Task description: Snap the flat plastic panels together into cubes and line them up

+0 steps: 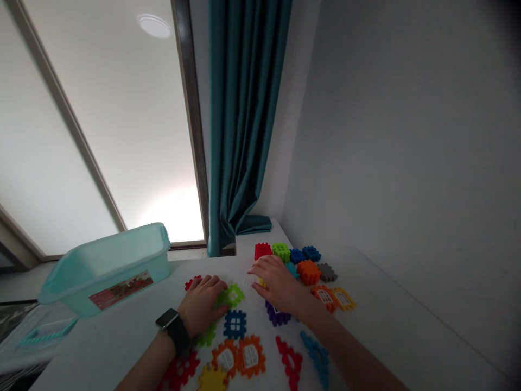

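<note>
**Two hands, the left hand [201, 304] and the right hand [277, 285], palm down among toy pieces**

The left hand is bent in a loose arch, its fingertips at a lime piece [231, 296]; whether it grips that piece, I cannot tell. A black smartwatch [173, 330] sits on its wrist. A red piece [192, 282] lies just past its knuckles, and a green piece [207, 335] is partly under its heel.

The right hand is spread wider, fingers reaching forward over a yellow piece [262, 282] that is mostly hidden; I cannot tell if it holds it. A purple piece [278, 314] lies just below this palm, and a teal piece [291, 270] just past its fingers.

Between the hands and nearer the body sits a blue window piece [235, 324]. Below it are two orange window pieces [238, 357], with a red piece [179, 370] and a yellow piece [212, 378] beside them. A red arch [290, 361] and a blue arch [317, 355] lie below the right hand.

Beyond the right hand are an orange block [308, 272], a grey piece [328, 272] and two window pieces [334, 298]. Farther ahead, a row of red, lime and blue blocks [287, 252] lines up. Left of the left hand stands a teal bin [108, 271], tilted in view, on a white table [366, 326]. A teal curtain [240, 108] hangs ahead.
</note>
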Motion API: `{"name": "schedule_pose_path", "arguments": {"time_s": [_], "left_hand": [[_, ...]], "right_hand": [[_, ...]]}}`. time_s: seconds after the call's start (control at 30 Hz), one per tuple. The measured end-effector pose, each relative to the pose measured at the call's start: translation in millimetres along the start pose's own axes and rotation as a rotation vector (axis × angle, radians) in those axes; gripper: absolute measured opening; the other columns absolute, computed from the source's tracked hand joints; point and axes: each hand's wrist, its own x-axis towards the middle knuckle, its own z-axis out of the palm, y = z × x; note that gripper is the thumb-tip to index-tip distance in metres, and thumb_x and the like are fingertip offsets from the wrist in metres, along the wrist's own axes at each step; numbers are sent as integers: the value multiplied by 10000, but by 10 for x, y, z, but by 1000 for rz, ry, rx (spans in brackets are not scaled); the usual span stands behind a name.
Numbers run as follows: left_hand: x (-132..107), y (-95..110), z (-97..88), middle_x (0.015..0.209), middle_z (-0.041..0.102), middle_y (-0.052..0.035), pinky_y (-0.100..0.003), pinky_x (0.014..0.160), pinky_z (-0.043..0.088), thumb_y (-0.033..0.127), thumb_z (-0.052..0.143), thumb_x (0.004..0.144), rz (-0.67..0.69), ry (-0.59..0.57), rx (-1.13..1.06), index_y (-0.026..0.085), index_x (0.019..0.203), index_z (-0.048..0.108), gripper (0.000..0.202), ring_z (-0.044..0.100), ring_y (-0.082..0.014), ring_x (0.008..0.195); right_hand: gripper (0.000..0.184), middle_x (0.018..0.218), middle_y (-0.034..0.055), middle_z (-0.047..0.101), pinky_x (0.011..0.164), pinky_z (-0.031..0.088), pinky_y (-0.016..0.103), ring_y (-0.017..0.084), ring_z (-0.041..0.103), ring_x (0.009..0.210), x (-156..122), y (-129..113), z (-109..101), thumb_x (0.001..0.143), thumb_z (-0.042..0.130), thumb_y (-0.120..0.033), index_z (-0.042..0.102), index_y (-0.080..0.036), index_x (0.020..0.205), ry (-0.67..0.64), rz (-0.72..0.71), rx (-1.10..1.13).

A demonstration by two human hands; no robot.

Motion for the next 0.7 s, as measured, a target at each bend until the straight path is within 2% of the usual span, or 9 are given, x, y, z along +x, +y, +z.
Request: {"name": "schedule_pose_path", "arguments": {"time_s": [0.17,0.4,0.53,0.63,0.7], "left_hand": [[12,61,31,1159,671,-64,-496,1017,382,295,649,846,-5,-30,7,240,1069,657,230,602,-312,1124],[21,19,44,1147,672,-51,-479,1027,363,268,614,882,-3,-29,46,249,1059,653,182,602,-292,1108],[33,-9,81,1137,675,-55,-476,1027,359,253,524,941,-1,-8,67,247,1092,658,202,598,-279,1106],[31,-8,95,1128,674,-66,-476,1011,372,304,487,967,2,14,59,242,1078,675,227,596,-280,1097],[27,2,98,1130,671,-74,-483,992,387,361,529,946,3,24,46,240,1083,680,236,592,-294,1099]], "right_hand": [[220,1181,72,675,1085,356,457,247,548,1180,-12,-50,21,909,612,-220,648,-214,1126,-23,4,1],[234,1188,75,672,1085,355,466,250,551,1183,-18,-79,22,921,590,-220,641,-216,1150,-45,-6,0],[239,1194,77,670,1084,355,472,257,549,1185,-15,-86,13,921,591,-222,640,-209,1154,-44,-1,-2],[234,1193,81,671,1083,357,477,259,551,1189,-16,-91,10,916,596,-222,642,-211,1145,-44,-10,-6],[230,1193,83,671,1086,356,479,258,552,1189,-20,-96,6,921,590,-224,640,-213,1145,-41,-13,-3]]}}
